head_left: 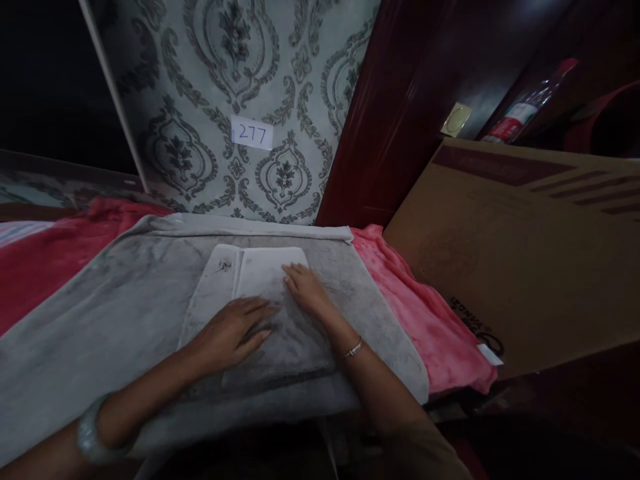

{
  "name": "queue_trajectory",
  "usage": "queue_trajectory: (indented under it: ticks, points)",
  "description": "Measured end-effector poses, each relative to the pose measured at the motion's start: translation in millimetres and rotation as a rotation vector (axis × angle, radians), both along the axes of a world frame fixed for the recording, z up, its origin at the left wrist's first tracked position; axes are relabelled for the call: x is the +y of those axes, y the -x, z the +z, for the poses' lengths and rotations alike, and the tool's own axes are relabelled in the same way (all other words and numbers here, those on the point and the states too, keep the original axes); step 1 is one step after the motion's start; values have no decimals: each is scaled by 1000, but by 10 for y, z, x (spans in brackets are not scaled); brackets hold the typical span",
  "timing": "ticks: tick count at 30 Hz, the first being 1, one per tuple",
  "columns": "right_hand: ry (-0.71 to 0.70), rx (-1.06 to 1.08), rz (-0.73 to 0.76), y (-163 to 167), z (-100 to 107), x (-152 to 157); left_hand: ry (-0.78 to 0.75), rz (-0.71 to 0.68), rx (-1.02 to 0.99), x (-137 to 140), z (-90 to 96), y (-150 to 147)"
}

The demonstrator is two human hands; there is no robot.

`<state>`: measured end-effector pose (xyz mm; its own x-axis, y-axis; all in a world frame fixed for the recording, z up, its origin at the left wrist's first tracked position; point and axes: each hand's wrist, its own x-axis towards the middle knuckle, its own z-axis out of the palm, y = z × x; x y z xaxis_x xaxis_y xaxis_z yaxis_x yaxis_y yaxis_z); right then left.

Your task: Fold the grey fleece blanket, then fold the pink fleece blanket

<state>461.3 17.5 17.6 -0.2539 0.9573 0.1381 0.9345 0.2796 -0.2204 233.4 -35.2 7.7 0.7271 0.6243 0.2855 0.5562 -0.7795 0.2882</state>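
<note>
While both your hands lie palm down, a folded pale cloth rests between you and the wall on a grey cover.
Your left hand is on the cloth's left half, thumb and fingers apart; your right hand lies open at its right edge, near pink fabric and a cardboard box.
</note>
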Motion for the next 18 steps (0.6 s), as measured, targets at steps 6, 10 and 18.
queue_trajectory:
  ticks: [6,10,18]
  points:
    - [27,-43,-11,117,-43,438,-154,98,108,188,-414,-155]
    - [125,-16,-50,61,-227,608,-180,88,86,158,-578,-95]
    - [165,35,-188,-37,-225,854,-139,95,102,138,-481,-92]
